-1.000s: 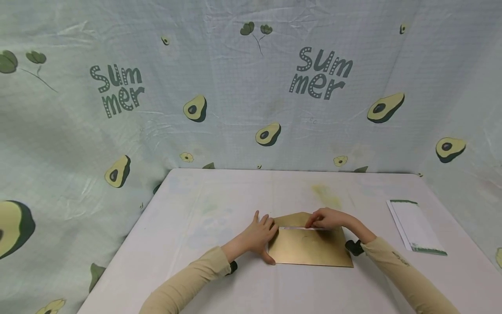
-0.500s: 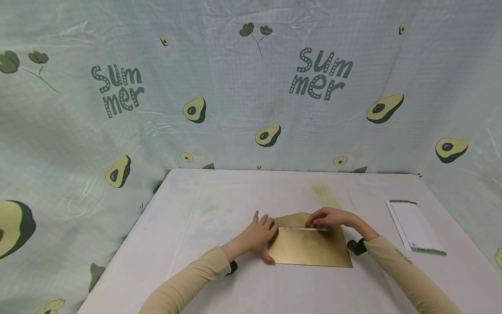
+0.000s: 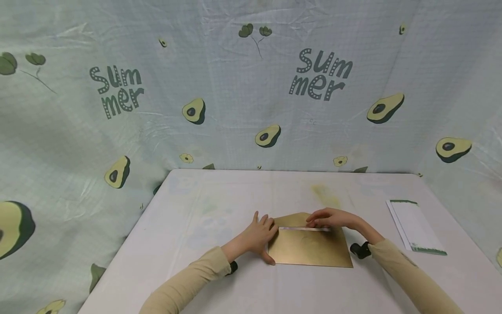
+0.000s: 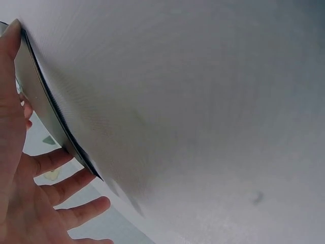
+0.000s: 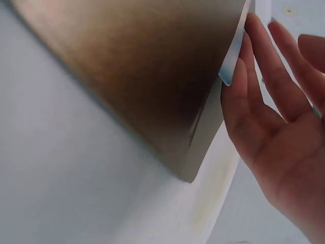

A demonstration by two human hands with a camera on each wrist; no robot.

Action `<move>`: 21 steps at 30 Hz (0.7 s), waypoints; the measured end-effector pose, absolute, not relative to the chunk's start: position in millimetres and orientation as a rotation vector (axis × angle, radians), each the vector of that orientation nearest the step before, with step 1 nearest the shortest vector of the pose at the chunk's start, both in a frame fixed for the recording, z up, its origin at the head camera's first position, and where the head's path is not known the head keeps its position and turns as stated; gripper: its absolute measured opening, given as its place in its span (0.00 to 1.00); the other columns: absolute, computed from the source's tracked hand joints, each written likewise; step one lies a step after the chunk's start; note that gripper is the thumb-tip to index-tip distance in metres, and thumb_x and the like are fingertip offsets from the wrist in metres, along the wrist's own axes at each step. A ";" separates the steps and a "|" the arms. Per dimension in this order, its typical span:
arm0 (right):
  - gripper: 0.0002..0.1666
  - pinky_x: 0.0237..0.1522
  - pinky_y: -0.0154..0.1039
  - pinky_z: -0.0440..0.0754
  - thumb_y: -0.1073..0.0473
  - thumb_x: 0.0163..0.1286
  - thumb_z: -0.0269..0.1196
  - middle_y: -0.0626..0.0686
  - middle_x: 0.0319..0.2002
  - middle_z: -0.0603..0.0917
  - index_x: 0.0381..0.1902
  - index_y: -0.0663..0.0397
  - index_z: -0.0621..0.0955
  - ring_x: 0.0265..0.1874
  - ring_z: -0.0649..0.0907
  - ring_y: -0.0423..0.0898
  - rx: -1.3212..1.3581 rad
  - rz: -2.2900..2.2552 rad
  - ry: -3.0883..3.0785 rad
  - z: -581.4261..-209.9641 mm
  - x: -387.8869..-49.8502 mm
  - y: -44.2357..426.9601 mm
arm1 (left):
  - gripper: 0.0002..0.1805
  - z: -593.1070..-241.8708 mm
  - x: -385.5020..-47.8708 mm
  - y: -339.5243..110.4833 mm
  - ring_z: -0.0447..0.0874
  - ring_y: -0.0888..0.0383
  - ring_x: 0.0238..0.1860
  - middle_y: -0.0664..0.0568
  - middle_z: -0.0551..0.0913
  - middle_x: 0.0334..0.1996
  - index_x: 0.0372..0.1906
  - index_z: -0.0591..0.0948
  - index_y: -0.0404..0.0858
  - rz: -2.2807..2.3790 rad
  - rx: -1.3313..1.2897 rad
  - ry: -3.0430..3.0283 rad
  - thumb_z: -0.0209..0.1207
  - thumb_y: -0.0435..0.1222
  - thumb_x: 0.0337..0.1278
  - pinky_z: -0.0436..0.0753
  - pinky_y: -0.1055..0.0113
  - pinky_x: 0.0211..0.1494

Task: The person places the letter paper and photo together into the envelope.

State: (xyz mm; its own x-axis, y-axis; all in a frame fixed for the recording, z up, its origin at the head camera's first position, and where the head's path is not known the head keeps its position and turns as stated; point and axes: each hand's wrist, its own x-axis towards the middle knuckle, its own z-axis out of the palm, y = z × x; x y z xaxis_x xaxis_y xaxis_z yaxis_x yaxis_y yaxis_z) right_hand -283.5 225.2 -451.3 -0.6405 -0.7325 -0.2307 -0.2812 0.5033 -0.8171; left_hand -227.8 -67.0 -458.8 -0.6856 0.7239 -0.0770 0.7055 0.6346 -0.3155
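Pale tabletop, corners rounded, faint yellow stain toward the far side; near its right edge lies 1 white sheet, green printing along far and near ends. Creased pale grey-blue cloth hangs behind and along both sides, bearing avocado halves, small yellow flowers and 2 dark "summer" prints in dotted lettering.

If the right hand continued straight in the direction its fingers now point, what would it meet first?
Probably the left hand, at the gold envelope's left edge, after passing along the white insert the right hand seems to touch; depth is unclear.
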 end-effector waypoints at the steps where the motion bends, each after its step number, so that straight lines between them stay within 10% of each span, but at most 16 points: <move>1: 0.20 0.39 0.33 0.75 0.56 0.69 0.47 0.60 0.49 0.79 0.54 0.61 0.73 0.44 0.79 0.39 -0.809 -1.051 2.199 -451.3 -282.3 227.2 | 0.57 -458.6 -227.3 -66.9 0.64 0.47 0.60 0.48 0.67 0.54 0.59 0.63 0.42 0.501 -1.220 -2.788 0.51 0.77 0.21 0.63 0.42 0.59; 21: 0.21 0.32 0.36 0.77 0.55 0.68 0.49 0.59 0.43 0.81 0.50 0.66 0.73 0.38 0.81 0.41 -0.791 -1.230 2.442 -452.7 -263.3 277.5 | 0.55 -461.1 -223.6 -64.7 0.64 0.47 0.59 0.48 0.67 0.55 0.58 0.64 0.43 0.507 -1.212 -2.783 0.51 0.76 0.22 0.64 0.42 0.59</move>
